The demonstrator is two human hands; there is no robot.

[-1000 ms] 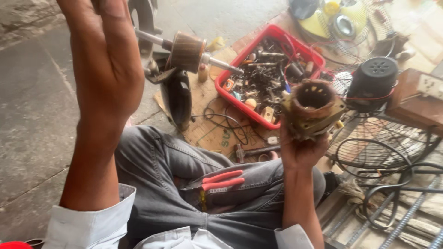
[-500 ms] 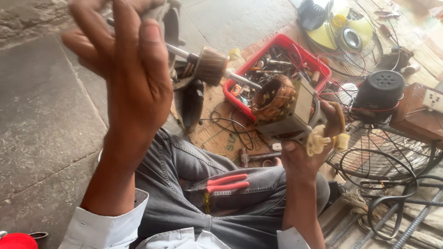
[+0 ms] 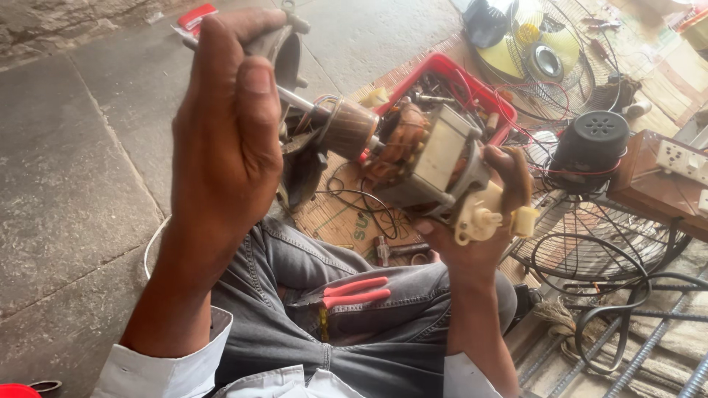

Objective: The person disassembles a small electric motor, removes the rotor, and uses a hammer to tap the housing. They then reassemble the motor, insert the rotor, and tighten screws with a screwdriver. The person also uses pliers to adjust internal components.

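Gripping the rotor (image 3: 346,129) by its end cover in our left hand (image 3: 228,140), we clasp the stator (image 3: 435,169) in our right hand (image 3: 479,243), held up facing it, tray (image 3: 472,85) beyond.

rotor (image 3: 346,127): copper-brown windings, silver shaft
stator (image 3: 431,166): grey laminations, copper coil, cream plastic end piece
tray (image 3: 472,85): red
pliers (image 3: 354,292): red handles
trousers (image 3: 295,324): grey denim
fan blade (image 3: 535,37): yellow
motor cover (image 3: 590,144): black
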